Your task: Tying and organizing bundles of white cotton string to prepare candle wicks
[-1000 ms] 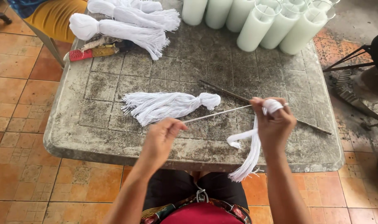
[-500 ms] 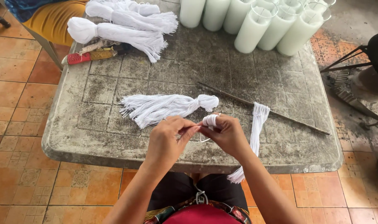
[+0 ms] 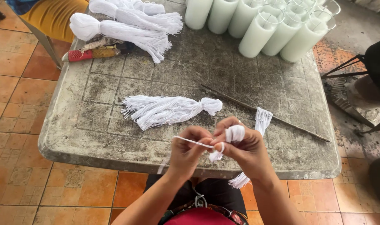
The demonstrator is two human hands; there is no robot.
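While both hands work just above the near edge of the table (image 3: 94, 146), the string bundle (image 3: 235, 134) sits folded over the fingers of the right hand (image 3: 244, 150), its looped head up and its loose ends trailing two ways: one fringe fans out on the table behind the hand, another hangs below the edge. Right hand: clenched around the folded bundle. Left hand (image 3: 190, 152): pinching a single white strand (image 3: 189, 142) that runs taut into the fold. Judged handling: bundle is light, soft and limp, with no stiffness of its own; the strands would likely splay or slip apart if gripped loosely, so the best hold looks to be at the fold, where they are gathered, not at the fringe. The tying strand is thin and probably needs a fingertip pinch. Count: one finished tassel (image 3: 169, 110) lies on the table just beyond the hands, knotted head to the right. At least three more tassels (image 3: 123, 29) are piled at the far left; exact number cannot be told. One thin dark rod (image 3: 265, 112) lies slantwise, near the fringe. About eight tall glasses of white wax (image 3: 256, 33) stand at the far edge. One red-handled tool (image 3: 90, 54) lies beside the pile.
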